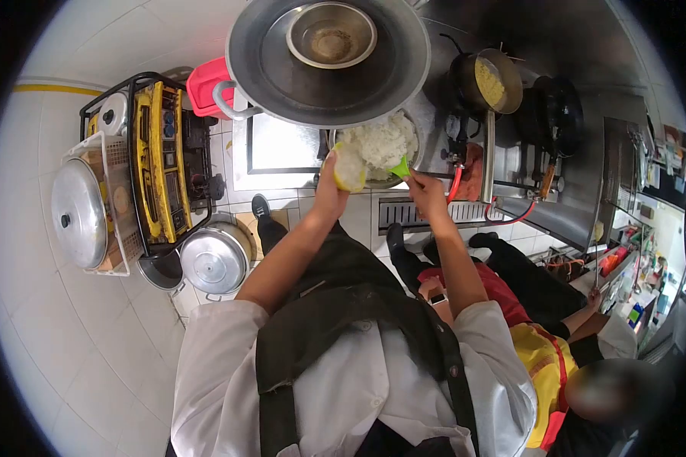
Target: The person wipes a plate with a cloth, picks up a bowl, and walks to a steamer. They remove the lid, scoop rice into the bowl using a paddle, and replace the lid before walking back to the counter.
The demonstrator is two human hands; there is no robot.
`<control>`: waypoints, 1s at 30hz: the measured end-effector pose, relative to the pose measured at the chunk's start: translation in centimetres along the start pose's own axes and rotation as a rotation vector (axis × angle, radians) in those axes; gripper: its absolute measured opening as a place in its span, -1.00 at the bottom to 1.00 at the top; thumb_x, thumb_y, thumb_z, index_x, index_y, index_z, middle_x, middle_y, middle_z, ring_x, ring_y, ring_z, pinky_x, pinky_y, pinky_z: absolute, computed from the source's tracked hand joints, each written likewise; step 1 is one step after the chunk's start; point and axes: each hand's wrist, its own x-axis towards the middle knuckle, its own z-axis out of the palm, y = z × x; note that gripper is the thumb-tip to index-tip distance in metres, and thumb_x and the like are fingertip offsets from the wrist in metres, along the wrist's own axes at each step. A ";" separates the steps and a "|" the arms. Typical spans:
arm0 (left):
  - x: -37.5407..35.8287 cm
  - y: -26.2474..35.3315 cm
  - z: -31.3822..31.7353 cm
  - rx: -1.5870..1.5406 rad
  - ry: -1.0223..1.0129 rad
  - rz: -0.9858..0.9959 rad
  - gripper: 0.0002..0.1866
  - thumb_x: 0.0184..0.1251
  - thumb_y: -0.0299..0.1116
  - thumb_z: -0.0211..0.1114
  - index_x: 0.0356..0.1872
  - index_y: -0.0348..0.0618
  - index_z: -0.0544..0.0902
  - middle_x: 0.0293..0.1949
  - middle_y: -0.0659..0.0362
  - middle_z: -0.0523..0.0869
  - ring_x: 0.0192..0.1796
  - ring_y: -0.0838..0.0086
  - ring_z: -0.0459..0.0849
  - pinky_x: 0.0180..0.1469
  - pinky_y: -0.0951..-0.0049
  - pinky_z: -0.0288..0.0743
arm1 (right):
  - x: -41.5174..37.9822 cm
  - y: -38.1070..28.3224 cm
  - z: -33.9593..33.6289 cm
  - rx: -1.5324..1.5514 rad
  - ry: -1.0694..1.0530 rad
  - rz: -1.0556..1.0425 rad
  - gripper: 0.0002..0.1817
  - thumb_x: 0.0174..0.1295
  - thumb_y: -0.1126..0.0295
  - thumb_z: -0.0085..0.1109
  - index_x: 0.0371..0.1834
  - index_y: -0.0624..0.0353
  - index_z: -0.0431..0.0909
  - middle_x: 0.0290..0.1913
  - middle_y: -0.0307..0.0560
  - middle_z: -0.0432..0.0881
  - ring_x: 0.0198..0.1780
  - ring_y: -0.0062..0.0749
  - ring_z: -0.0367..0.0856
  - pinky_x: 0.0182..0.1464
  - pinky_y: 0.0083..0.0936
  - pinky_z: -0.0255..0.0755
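My left hand (pixel 330 189) is closed on a small yellow bowl (pixel 349 186) with white rice in it, held tilted at the near edge of the rice pot. My right hand (pixel 429 196) grips a bright green rice paddle (pixel 402 167), its blade against the rice. A mound of white cooked rice (pixel 389 141) fills the metal pot, which is partly hidden under the overhang of a large pan. That wide grey pan (pixel 255 68) stands just beyond my hands, with a round steel bowl (pixel 331 34) inside it.
A pan of yellow food (pixel 490 80) and a dark wok (pixel 556 114) sit on the stove at right. Red hoses (pixel 456 185) run along its front. A yellow generator (pixel 160 160) and a lidded pot (pixel 213 259) stand at left. Another person (pixel 541 343) is close at my right.
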 end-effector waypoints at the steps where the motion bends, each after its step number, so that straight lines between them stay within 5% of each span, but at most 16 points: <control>1: 0.6 -0.9 0.7 0.027 0.011 0.021 -0.46 0.29 0.06 -0.16 0.12 -0.12 0.29 0.08 0.15 0.41 0.15 0.38 0.35 0.17 0.35 0.20 | -0.7 -0.7 0.4 -0.090 0.100 -0.124 -0.70 0.08 0.34 0.09 -0.15 0.25 0.52 -0.46 0.14 0.58 -0.44 -0.14 0.57 -0.40 -0.38 0.38; 6: 3.9 -3.6 2.5 0.015 0.152 0.026 -0.28 0.10 -0.01 0.21 0.13 -0.15 0.04 0.07 0.14 0.28 0.13 0.36 0.30 0.13 0.40 0.24 | -2.7 -3.7 1.1 -0.351 0.218 -0.254 -0.72 0.03 0.50 -0.01 -0.14 0.20 0.51 -0.48 0.12 0.53 -0.42 0.01 0.52 -0.36 -0.27 0.40; 12: 4.3 -4.4 4.6 0.214 0.347 0.165 -0.24 0.07 0.03 0.24 0.11 -0.21 0.07 0.03 0.09 0.29 0.08 0.39 0.30 0.12 0.37 0.23 | -3.2 -3.4 2.2 -0.468 0.064 -0.213 -0.50 -0.05 0.57 -0.08 0.08 0.13 0.33 -0.30 0.06 0.49 -0.33 -0.03 0.52 -0.31 -0.24 0.42; 19: 4.1 -3.1 4.1 0.186 0.192 0.031 -0.29 0.11 0.06 0.17 0.12 -0.18 0.12 0.03 0.12 0.31 0.05 0.36 0.35 0.10 0.35 0.24 | -3.4 -4.1 1.1 -0.431 0.053 -0.209 -0.59 0.02 0.56 -0.12 0.02 0.16 0.38 -0.38 0.09 0.50 -0.38 0.00 0.51 -0.33 -0.23 0.41; 23: 2.6 -0.8 4.0 0.097 -0.042 -0.150 -0.41 0.23 0.13 -0.08 0.13 -0.06 0.23 0.06 0.16 0.39 0.11 0.36 0.37 0.10 0.29 0.26 | -2.1 -2.0 -0.5 -0.104 0.219 -0.274 -0.71 0.06 0.51 -0.09 -0.11 0.22 0.43 -0.50 0.04 0.52 -0.49 -0.11 0.53 -0.46 -0.33 0.40; 26: 2.0 0.0 4.1 0.049 -0.114 -0.191 -0.42 0.27 0.15 -0.20 0.15 -0.04 0.26 0.09 0.16 0.40 0.14 0.35 0.37 0.12 0.24 0.24 | -1.5 -2.1 -1.9 0.451 0.026 0.150 -0.82 0.10 0.42 -0.07 -0.29 0.27 0.44 -0.52 -0.07 0.52 -0.58 -0.35 0.52 -0.57 -0.46 0.36; 29: 1.4 0.3 4.7 0.027 -0.099 -0.204 -0.42 0.28 0.14 -0.22 0.15 -0.07 0.26 0.09 0.15 0.41 0.14 0.33 0.37 0.13 0.22 0.22 | -1.4 -1.1 -2.7 0.783 -0.193 0.274 -0.78 0.17 0.32 -0.11 -0.40 0.26 0.41 -0.58 -0.19 0.50 -0.61 -0.59 0.48 -0.64 -0.61 0.32; 30: 1.2 0.4 5.0 0.020 -0.090 -0.203 -0.42 0.29 0.13 -0.23 0.15 -0.08 0.27 0.08 0.14 0.41 0.13 0.32 0.38 0.14 0.21 0.22 | -1.7 -1.1 -2.4 0.639 -0.202 0.316 -0.73 0.20 0.27 -0.14 -0.41 0.27 0.42 -0.58 -0.12 0.52 -0.59 -0.48 0.51 -0.60 -0.55 0.34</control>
